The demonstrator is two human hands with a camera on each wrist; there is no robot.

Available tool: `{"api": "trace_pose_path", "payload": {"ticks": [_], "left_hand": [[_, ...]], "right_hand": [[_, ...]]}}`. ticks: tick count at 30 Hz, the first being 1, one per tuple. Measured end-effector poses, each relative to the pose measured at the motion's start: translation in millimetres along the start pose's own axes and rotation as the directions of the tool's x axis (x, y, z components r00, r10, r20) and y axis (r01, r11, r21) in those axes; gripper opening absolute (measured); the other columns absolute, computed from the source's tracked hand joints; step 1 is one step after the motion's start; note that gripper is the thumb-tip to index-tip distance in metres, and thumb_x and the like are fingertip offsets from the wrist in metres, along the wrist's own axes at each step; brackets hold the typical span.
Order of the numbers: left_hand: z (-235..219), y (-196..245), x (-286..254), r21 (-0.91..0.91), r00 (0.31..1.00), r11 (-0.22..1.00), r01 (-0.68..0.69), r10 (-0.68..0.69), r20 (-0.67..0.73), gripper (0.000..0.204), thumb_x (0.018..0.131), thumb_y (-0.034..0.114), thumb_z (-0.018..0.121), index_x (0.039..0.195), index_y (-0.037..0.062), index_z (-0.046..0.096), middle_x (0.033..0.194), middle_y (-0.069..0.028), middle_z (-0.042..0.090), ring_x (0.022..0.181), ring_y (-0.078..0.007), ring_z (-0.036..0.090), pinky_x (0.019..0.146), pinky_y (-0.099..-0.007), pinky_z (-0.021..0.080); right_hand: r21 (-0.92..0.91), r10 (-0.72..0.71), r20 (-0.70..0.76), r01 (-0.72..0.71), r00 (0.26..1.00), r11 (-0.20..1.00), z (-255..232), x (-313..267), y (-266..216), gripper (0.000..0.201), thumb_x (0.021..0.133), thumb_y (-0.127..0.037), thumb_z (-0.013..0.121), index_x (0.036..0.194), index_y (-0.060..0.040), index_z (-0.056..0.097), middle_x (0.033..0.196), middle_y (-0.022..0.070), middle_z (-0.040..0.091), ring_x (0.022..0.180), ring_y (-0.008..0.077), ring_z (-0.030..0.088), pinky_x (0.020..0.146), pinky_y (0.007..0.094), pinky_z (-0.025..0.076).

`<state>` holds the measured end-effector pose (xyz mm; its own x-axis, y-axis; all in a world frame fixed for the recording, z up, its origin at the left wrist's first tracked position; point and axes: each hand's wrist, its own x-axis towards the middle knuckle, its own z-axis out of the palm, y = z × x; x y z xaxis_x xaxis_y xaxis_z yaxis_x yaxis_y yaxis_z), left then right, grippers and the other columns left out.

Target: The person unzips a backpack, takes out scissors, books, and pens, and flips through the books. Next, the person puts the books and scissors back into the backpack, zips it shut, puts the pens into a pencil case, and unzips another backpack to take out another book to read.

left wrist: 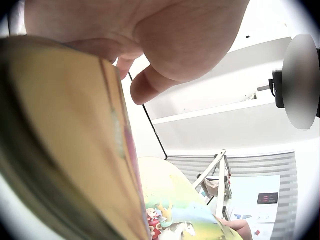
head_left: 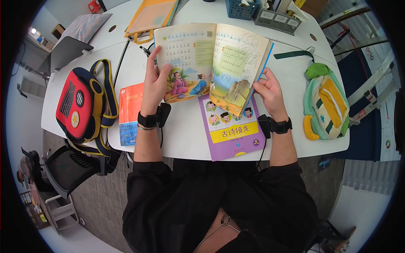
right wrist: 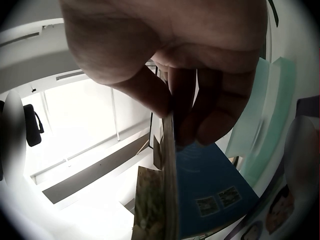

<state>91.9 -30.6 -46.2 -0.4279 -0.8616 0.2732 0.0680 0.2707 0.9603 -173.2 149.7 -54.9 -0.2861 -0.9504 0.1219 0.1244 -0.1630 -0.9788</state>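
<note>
An open illustrated book (head_left: pixel 185 63) is held up above the table, its right page scribbled with handwriting. The left hand (head_left: pixel 155 84) grips its left edge, thumb on the page. At the right edge, the right hand (head_left: pixel 270 93) pinches the pages and blue cover, thumb in front. In the right wrist view, that hand (right wrist: pixel 170 50) has its thumb and fingers on either side of the book's blue cover (right wrist: pixel 210 195). The left wrist view shows the left hand (left wrist: pixel 145 35) over the curved pages (left wrist: pixel 65 115). Under the open book lies a purple book (head_left: pixel 232 145), partly covered.
An orange book (head_left: pixel 131 114) lies left of the left forearm. A red backpack (head_left: pixel 76 105) sits at the table's left, a green and yellow bag (head_left: pixel 327 103) at the right. Folders (head_left: pixel 152 17) and baskets (head_left: pixel 276 22) stand at the back; a chair (head_left: pixel 69 168) is at lower left.
</note>
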Motion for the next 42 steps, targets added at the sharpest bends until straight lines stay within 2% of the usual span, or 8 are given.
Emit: {"api": "trace_pose_path", "payload": {"ticks": [14, 18, 22, 34, 38, 39, 40, 42], "left_hand": [[-1.6, -0.4, 2.1, 0.028, 0.998, 0.998, -0.063, 0.064, -0.017, 0.048, 0.102, 0.027, 0.041, 0.143, 0.0034, 0.033, 0.132, -0.0163, 0.048, 0.12, -0.0198, 0.048, 0.102, -0.0329, 0.038], [-2.9, -1.4, 2.3, 0.062, 0.994, 0.992, -0.111, 0.111, -0.009, 0.051, 0.103, 0.034, 0.034, 0.143, 0.0011, 0.033, 0.141, -0.0166, 0.04, 0.128, -0.023, 0.043, 0.105, -0.0347, 0.036], [-0.9, -2.4, 1.0, -0.039, 0.997, 0.996, -0.079, 0.079, -0.011, 0.052, 0.103, 0.035, 0.033, 0.143, 0.0004, 0.032, 0.141, -0.0168, 0.04, 0.128, -0.023, 0.043, 0.104, -0.0347, 0.036], [6.3, 13.9, -5.1, -0.03, 0.998, 0.998, -0.053, 0.052, -0.025, 0.058, 0.102, 0.028, 0.041, 0.147, -0.0016, 0.021, 0.14, -0.0173, 0.042, 0.126, -0.023, 0.046, 0.104, -0.0348, 0.036], [19.5, 8.0, -9.4, -0.183, 0.945, 0.968, -0.17, 0.213, 0.248, 0.076, 0.097, 0.049, 0.045, 0.151, 0.0038, 0.016, 0.151, -0.0144, 0.031, 0.134, -0.0251, 0.039, 0.108, -0.0348, 0.033], [15.2, 0.0, -19.6, -0.139, 0.894, 0.99, -0.011, 0.072, 0.442, 0.071, 0.098, 0.032, 0.049, 0.151, 0.0021, 0.015, 0.154, -0.016, 0.026, 0.139, -0.0256, 0.031, 0.112, -0.0361, 0.028], [26.4, -4.7, -25.4, 0.011, 0.824, 0.998, -0.064, 0.046, 0.565, 0.074, 0.095, 0.034, 0.056, 0.151, 0.0014, 0.018, 0.152, -0.0172, 0.029, 0.137, -0.0257, 0.034, 0.109, -0.0369, 0.033], [68.2, 15.9, -39.3, 0.0, 0.733, 0.918, -0.396, 0.317, 0.602, 0.07, 0.091, 0.041, 0.061, 0.143, 0.0014, 0.037, 0.149, -0.0215, 0.032, 0.139, -0.0358, 0.03, 0.11, -0.043, 0.031]], "right_hand": [[-0.039, 0.011, 0.025, -0.01, 1.0, 0.999, -1.1, -0.7, -1.4, 0.025, 0.094, -0.009, 0.054, 0.116, -0.0025, 0.044, 0.085, 0.0106, 0.069, 0.068, 0.0118, 0.061, 0.06, 0.0253, 0.048], [-0.019, 0.058, 0.068, -0.057, 0.996, 0.998, -5.0, -0.6, 0.5, 0.03, 0.094, -0.009, 0.054, 0.121, -0.0039, 0.042, 0.091, 0.0097, 0.069, 0.081, 0.0115, 0.062, 0.074, 0.0263, 0.047], [-0.012, 0.031, 0.047, -0.03, 0.998, 0.999, -0.5, -0.4, 1.3, 0.03, 0.093, -0.01, 0.054, 0.119, -0.0017, 0.042, 0.085, 0.0105, 0.069, 0.067, 0.0124, 0.061, 0.061, 0.0256, 0.048], [-0.014, 0.013, 0.047, -0.013, 0.999, 1.0, 0.0, -1.0, 1.4, 0.031, 0.093, -0.008, 0.056, 0.121, -0.0015, 0.044, 0.083, 0.0101, 0.068, 0.066, 0.013, 0.062, 0.06, 0.025, 0.048], [-0.008, 0.016, 0.035, -0.016, 0.999, 1.0, -3.4, -1.4, -0.1, 0.035, 0.093, -0.008, 0.055, 0.126, -0.0015, 0.043, 0.09, 0.0111, 0.069, 0.077, 0.0133, 0.064, 0.069, 0.0264, 0.049], [0.022, -0.017, -0.002, 0.017, 1.0, 1.0, -2.2, -1.9, -0.4, 0.039, 0.093, -0.009, 0.055, 0.129, -0.0006, 0.042, 0.099, 0.0123, 0.067, 0.087, 0.0146, 0.063, 0.076, 0.028, 0.049], [0.052, -0.047, -0.036, 0.048, 0.998, 0.997, 0.4, -1.9, -0.5, 0.042, 0.094, -0.009, 0.054, 0.132, 0.0004, 0.04, 0.108, 0.0135, 0.066, 0.097, 0.0159, 0.063, 0.084, 0.0296, 0.049], [0.215, -0.034, -0.032, 0.04, 0.999, 0.976, 12.1, -8.7, -6.2, 0.044, 0.094, -0.009, 0.054, 0.134, 0.0019, 0.039, 0.116, 0.0142, 0.062, 0.104, 0.0173, 0.06, 0.09, 0.0312, 0.046]]}}
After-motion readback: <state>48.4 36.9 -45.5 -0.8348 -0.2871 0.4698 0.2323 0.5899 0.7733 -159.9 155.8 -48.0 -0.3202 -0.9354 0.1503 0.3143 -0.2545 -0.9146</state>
